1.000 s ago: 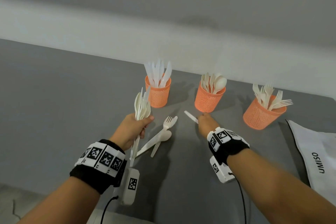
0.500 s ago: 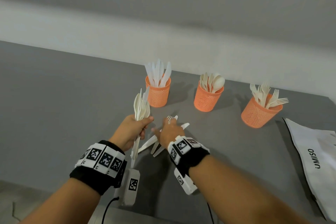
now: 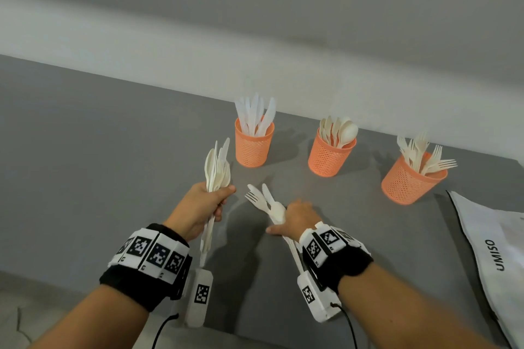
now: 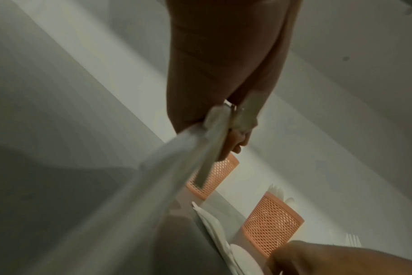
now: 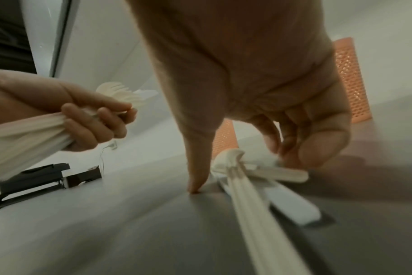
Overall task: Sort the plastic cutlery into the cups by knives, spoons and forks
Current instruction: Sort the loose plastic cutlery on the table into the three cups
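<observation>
- Your left hand (image 3: 198,207) holds a mixed bundle of cutlery (image 3: 217,164) upright, fingers curled round the handles, the heads fanned above your fist and the handle ends hanging below it.
- Your right hand (image 3: 297,218) is down on the grey table (image 3: 99,150) over a small loose pile (image 3: 266,204): a fork, a knife and a spoon, as far as the head view shows.
- In the right wrist view your thumb (image 5: 195,167) touches the table just left of the handles, and your curled fingers (image 5: 318,145) close on the pile from the other side. It reads as a pinch across the handles, narrow and not yet lifted.
- The relation to mind: the pile's long axis runs from under your right palm away and to the left, heads pointing between your left fist and the knife cup (image 3: 253,142). The handles lie back under your right wrist.
- So your right hand is plainly the nearer one; the left is occupied and just beside the heads.
- The spoon cup (image 3: 330,156) stands almost straight ahead of your right hand, the fork cup (image 3: 411,181) further right, the knife cup ahead-left.
- The cups already carry most of the cutlery, so in my judgement you are late in the sort.
- A white bag (image 3: 496,249) lies at the right edge, well apart from the pile.
- I judge the thin handles may slip, since they cross one another.
</observation>
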### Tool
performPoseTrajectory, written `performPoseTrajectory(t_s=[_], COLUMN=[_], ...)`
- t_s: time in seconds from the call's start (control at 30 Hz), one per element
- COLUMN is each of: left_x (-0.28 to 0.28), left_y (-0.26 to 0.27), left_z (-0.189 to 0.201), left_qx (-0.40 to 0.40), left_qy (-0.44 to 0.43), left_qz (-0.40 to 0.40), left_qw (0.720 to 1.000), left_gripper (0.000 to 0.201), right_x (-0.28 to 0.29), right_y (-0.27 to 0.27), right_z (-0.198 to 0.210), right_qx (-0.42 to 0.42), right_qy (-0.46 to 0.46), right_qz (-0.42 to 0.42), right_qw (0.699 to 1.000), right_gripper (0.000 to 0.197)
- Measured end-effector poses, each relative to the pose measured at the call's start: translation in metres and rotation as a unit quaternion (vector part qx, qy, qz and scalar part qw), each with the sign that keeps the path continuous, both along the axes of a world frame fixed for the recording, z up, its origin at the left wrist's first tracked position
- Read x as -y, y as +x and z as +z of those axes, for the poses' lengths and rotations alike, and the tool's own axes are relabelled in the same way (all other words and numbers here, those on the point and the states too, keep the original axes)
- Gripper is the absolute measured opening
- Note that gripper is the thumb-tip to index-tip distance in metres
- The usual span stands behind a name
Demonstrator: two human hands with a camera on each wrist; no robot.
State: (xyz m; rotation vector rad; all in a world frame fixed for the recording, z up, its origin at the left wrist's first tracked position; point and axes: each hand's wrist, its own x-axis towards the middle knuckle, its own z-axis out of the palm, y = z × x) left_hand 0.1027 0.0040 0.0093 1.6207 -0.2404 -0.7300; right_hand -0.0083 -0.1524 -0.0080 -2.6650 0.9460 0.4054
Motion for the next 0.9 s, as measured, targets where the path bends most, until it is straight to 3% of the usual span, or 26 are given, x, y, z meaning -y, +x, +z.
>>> performPoseTrajectory(t_s=[0.07, 0.17, 0.27, 0.4, 0.47, 0.57, 0.63, 0.7, 0.8, 0.9], left_x=[0.006, 0.013, 0.018, 0.021, 0.022, 0.024, 0.028, 0.038, 0.057, 0.071], left_y=[-0.003, -0.007, -0.009, -0.011, -0.012, -0.013, -0.017, -0.024, -0.040, -0.042], left_z=[0.001, 0.002, 0.001, -0.001, -0.002, -0.001, 0.001, 0.004, 0.015, 0.021], left_qx=[0.000, 0.002, 0.003, -0.003, -0.006, -0.015, -0.015, 0.001, 0.001, -0.042], left_qy=[-0.007, -0.011, -0.013, -0.017, -0.025, -0.047, -0.075, -0.103, -0.147, -0.176], left_qz=[-0.006, -0.012, -0.015, -0.011, -0.001, 0.020, 0.031, 0.025, 0.000, 0.015], left_qw=[1.000, 1.000, 1.000, 1.000, 1.000, 0.999, 0.997, 0.994, 0.989, 0.983], left_gripper=[0.024, 0.026, 0.028, 0.027, 0.023, 0.017, 0.018, 0.023, 0.014, 0.024], right_x=[-0.004, -0.006, -0.006, -0.017, -0.013, -0.001, 0.001, -0.001, -0.007, -0.011], right_y=[-0.002, 0.003, 0.009, 0.005, 0.004, 0.006, 0.009, 0.014, 0.019, 0.017], right_z=[0.004, 0.004, -0.002, -0.015, -0.014, 0.001, 0.015, 0.030, 0.039, 0.041], right_qx=[-0.005, 0.013, -0.016, -0.014, -0.003, 0.072, 0.157, 0.240, 0.342, 0.357], right_qy=[-0.005, 0.029, 0.051, -0.064, -0.061, 0.086, 0.178, 0.178, 0.162, 0.168], right_qz=[0.036, 0.015, -0.006, 0.031, 0.031, -0.029, -0.046, -0.038, -0.016, 0.015], right_qw=[0.999, 0.999, 0.999, 0.997, 0.998, 0.993, 0.970, 0.954, 0.925, 0.919], right_gripper=[0.043, 0.023, 0.025, 0.030, 0.029, 0.026, 0.016, 0.014, 0.021, 0.026])
